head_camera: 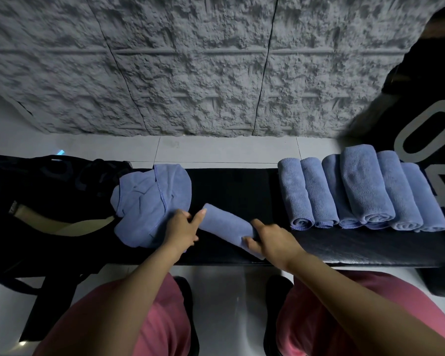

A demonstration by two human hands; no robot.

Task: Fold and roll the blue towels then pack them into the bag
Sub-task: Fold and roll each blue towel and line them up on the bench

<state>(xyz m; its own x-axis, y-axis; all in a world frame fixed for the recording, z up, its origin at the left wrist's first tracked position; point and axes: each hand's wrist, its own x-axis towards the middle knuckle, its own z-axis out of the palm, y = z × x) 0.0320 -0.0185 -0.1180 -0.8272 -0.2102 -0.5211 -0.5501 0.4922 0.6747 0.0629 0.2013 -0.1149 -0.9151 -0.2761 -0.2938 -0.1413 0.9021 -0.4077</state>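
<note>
Six rolled towels (pixel 362 191) lined up at bench (pixel 242 186) right | seventh roll (pixel 226 226) mid-bench: our right hand (pixel 272 242) pinches its near end, left hand (pixel 181 231) thumb at far end, grip unclear | crumpled heap (pixel 149 201) awaits beside bag (pixel 36 199) | we judge rolling mostly done, packing unstarted

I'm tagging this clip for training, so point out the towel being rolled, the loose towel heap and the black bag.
towel being rolled (pixel 226 224), head view, middle of the roll.
loose towel heap (pixel 149 199), head view, centre of the crumpled cloth.
black bag (pixel 36 181), head view, its dark top panel.
</note>
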